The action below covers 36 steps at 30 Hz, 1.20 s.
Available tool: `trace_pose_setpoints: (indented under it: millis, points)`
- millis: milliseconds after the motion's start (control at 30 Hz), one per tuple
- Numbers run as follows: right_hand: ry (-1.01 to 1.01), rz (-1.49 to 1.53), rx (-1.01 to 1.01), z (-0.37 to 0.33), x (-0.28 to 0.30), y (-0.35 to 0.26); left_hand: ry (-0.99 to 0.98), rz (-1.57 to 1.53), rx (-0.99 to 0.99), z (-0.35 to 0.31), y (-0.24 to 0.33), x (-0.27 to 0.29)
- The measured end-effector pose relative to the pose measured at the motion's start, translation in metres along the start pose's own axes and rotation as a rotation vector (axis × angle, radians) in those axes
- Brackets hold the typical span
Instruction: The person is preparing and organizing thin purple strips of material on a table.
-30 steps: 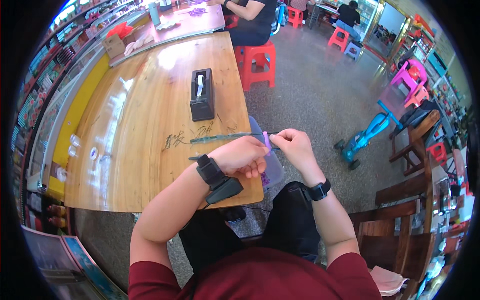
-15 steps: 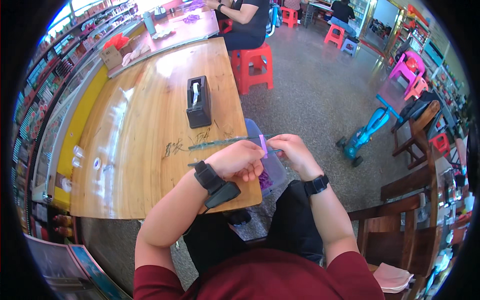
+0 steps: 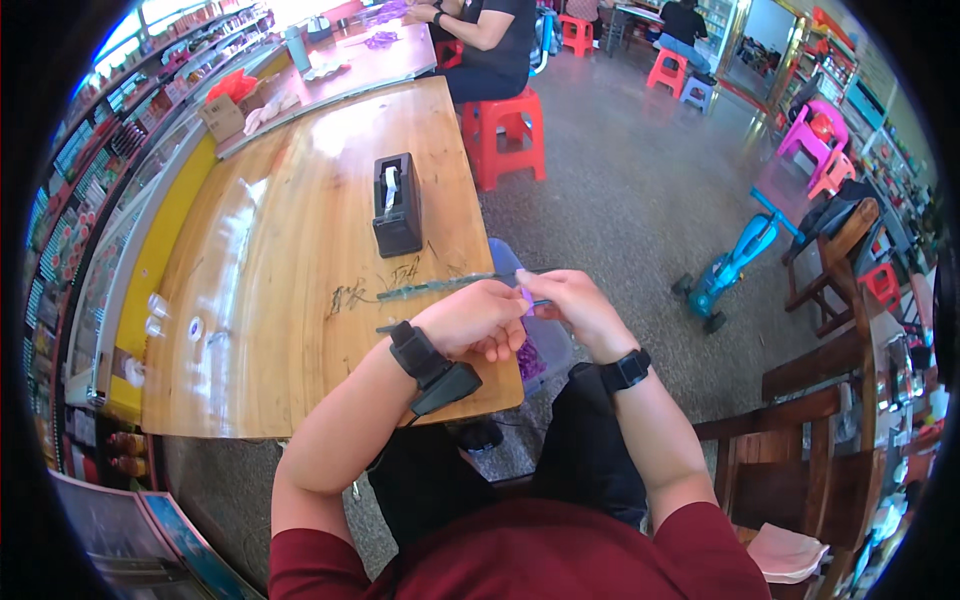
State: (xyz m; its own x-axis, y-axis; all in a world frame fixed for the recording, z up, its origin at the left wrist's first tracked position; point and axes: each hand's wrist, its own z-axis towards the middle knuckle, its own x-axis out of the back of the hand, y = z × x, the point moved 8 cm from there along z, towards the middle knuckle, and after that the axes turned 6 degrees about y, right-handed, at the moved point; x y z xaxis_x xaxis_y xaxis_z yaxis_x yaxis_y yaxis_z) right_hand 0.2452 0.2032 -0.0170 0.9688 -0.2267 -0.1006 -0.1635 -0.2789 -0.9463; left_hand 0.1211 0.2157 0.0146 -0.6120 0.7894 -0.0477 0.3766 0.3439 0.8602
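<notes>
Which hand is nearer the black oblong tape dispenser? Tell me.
Left. In view, the left hand is below and right of the dispenser; the right hand lies farther right.

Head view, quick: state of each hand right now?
Left hand: closed, pinching the purple strip.
Right hand: closed, pinching the same purple strip.

Tape dispenser (image 3: 400,222) stands on table (image 3: 260,330); tub (image 3: 557,352) beside table's right edge.
</notes>
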Motion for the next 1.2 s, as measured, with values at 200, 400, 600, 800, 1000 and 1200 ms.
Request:
trace_pose_setpoints:
  millis: [200,400,600,800,1000,1200]
  points:
    - [-0.003,-0.079,0.134,0.002,0.0,-0.003,-0.023,-0.025,0.009,-0.003,0.0,0.002]
    - [0.196,-0.066,0.181,-0.024,0.07,-0.016,0.043,-0.043,-0.171,-0.009,0.018,0.009]
    - [-0.235,0.209,0.102,-0.073,0.01,-0.038,-0.08,0.01,-0.476,-0.018,0.037,-0.011]
    - [-0.387,0.336,0.022,-0.073,-0.015,-0.027,-0.2,0.031,-0.624,-0.022,0.047,-0.016]
    - [-0.323,0.427,0.032,-0.071,-0.007,-0.022,-0.131,-0.049,-0.607,-0.021,0.05,-0.01]
    - [-0.26,0.37,0.081,-0.074,-0.017,-0.026,-0.12,-0.056,-0.591,-0.02,0.046,-0.008]
